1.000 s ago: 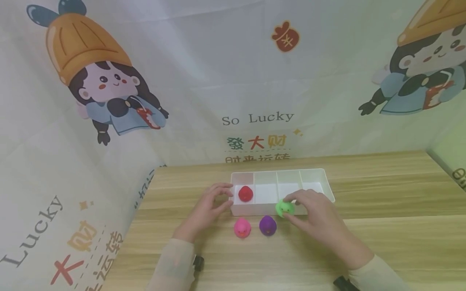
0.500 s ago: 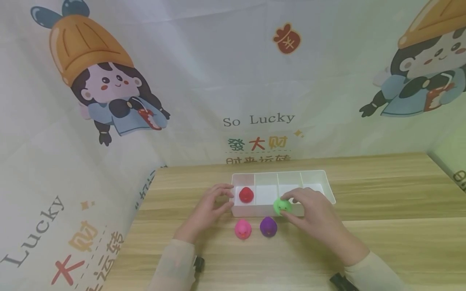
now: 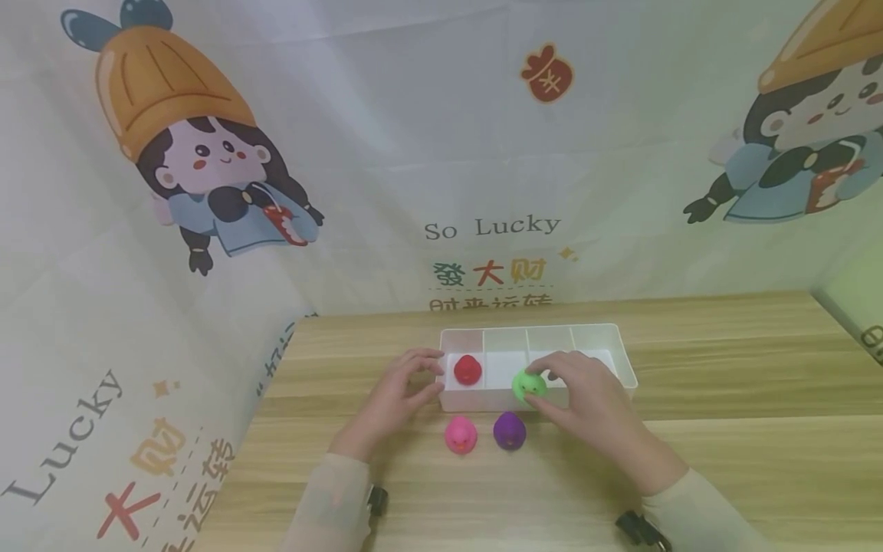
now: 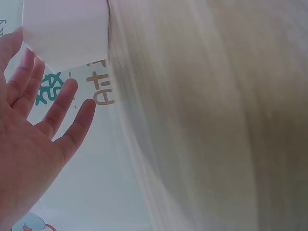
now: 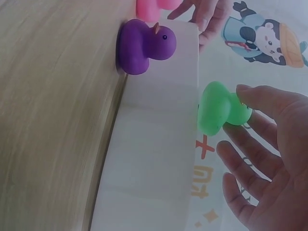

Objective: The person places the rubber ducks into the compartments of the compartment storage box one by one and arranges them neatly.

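Note:
A green rubber duck (image 3: pixel 527 383) is pinched by the head between the thumb and fingers of my right hand (image 3: pixel 595 405). It is held up at the rim of a white divided box (image 3: pixel 483 399), over the front wall; the right wrist view shows the duck (image 5: pixel 214 109) raised above the table. My left hand (image 3: pixel 388 402) is at the box's left end, thumb and fingertips at its corners, fingers loosely spread in the left wrist view. A red duck (image 3: pixel 467 371) sits in the leftmost compartment.
A pink duck (image 3: pixel 461 435) and a purple duck (image 3: pixel 510 432) stand on the wooden table (image 3: pixel 441 506) in front of the box. Behind the table hangs a printed cloth (image 3: pixel 386 153), which also covers the left side.
My right hand has carried the green duck a little leftward and up along the box's front wall. The left hand has stayed at the box's left end.

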`<state>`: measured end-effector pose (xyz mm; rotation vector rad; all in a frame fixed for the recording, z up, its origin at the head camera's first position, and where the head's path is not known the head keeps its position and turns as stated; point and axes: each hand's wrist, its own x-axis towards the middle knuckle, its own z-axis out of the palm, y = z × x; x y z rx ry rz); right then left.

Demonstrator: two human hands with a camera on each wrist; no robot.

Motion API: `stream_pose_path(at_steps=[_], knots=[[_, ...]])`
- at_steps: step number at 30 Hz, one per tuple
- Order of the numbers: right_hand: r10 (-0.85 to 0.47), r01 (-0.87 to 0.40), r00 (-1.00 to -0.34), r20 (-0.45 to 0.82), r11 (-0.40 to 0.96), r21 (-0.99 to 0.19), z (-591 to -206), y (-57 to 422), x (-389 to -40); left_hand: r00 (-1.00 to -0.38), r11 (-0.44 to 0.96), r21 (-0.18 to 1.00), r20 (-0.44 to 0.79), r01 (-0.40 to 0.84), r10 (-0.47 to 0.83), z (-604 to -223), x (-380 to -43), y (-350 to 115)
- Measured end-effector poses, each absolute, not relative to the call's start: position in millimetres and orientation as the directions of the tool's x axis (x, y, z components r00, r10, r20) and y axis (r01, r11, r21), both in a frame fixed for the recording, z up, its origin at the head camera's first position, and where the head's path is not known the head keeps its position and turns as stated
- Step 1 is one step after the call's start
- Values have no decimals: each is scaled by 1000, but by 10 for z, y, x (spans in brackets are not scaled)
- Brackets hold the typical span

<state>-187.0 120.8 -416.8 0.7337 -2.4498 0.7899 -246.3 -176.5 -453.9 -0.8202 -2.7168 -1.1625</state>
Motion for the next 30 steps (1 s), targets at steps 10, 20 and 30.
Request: stream_pose_path(at_steps=[10,20,30], knots=[[-324,-568,-779,537,727,-387,-4217,1181,-1965,-862,582,657,229,480,452,-4536,-2469,-1764],[-316,-563,-785,533,723,-400,-4223,1134,-2046,-858,577,657,236,486,455,-4536,-2472,-1773],[-299,-540,-800,521,737,-406,-4222,1094,-2104,-866,577,668,221,469,448,-4512,-2450,-1765]])
